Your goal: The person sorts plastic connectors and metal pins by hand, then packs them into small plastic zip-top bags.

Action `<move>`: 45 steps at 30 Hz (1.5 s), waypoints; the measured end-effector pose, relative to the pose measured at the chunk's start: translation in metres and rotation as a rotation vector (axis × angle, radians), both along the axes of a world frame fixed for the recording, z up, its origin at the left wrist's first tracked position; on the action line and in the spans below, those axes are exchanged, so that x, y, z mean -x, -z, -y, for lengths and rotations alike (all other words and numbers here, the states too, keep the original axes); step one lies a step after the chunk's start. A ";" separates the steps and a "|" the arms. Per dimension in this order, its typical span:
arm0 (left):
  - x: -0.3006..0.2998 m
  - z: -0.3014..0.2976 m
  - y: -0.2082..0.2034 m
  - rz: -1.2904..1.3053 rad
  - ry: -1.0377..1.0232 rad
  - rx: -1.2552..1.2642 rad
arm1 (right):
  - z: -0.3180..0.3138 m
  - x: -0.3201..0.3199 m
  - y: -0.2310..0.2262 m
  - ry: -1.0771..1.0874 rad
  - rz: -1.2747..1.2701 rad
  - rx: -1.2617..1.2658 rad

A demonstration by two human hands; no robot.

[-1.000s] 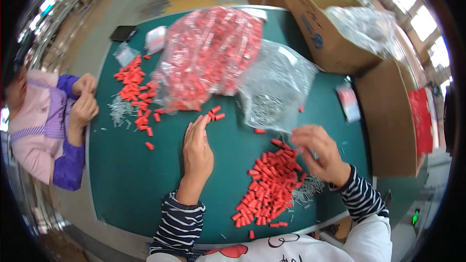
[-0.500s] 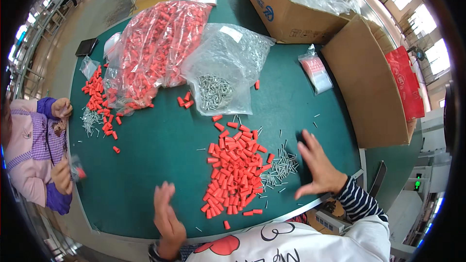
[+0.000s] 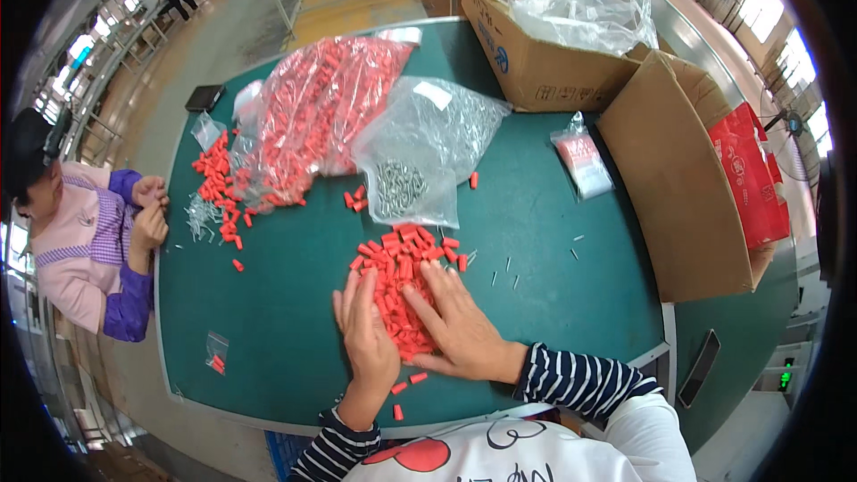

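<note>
A heap of short red plastic plugs (image 3: 406, 254) lies on the green tabletop in front of me. My left hand (image 3: 368, 339) rests along the heap's left side, fingers stretched out and touching the plugs. From the right, my right hand (image 3: 464, 330) lies across the heap with its fingers spread. Neither hand grips anything. Some plugs under and between the hands are hidden. A few loose screws (image 3: 508, 264) lie right of the heap. Beyond it, a clear bag of screws (image 3: 402, 189) stands beside a big clear bag of red plugs (image 3: 321, 98).
Cardboard boxes (image 3: 661, 205) stand along the right side. A small red-and-white packet (image 3: 582, 161) lies near them. At the left edge a co-worker (image 3: 89, 241) sits by another pile of red plugs (image 3: 214, 174). A small bag with red plugs (image 3: 217, 361) lies front left.
Both my hands have moved inward onto the red heap, which is now narrower. The screw pile to its right is no longer visible. The co-worker's small bag now lies on the table.
</note>
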State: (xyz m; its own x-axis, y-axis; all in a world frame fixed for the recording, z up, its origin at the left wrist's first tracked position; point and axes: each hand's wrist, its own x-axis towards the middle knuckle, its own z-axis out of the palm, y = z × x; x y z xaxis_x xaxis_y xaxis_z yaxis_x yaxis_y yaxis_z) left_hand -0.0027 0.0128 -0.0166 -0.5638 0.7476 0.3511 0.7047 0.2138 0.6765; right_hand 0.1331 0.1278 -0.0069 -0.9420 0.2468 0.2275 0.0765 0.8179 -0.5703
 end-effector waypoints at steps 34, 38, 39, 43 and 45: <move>0.067 -0.046 0.009 0.320 0.180 -0.126 | -0.131 0.146 -0.008 0.148 0.170 -0.331; 0.067 -0.047 0.008 0.246 0.178 -0.088 | -0.121 0.145 -0.001 0.240 0.109 -0.403; 0.067 -0.048 0.006 0.256 0.190 -0.081 | -0.121 0.145 0.002 0.250 0.121 -0.398; 0.067 -0.051 0.010 0.189 0.199 -0.093 | -0.125 0.142 -0.001 0.185 0.067 -0.380; 0.067 -0.052 0.006 0.419 0.104 -0.200 | -0.126 0.142 -0.004 0.167 0.077 -0.377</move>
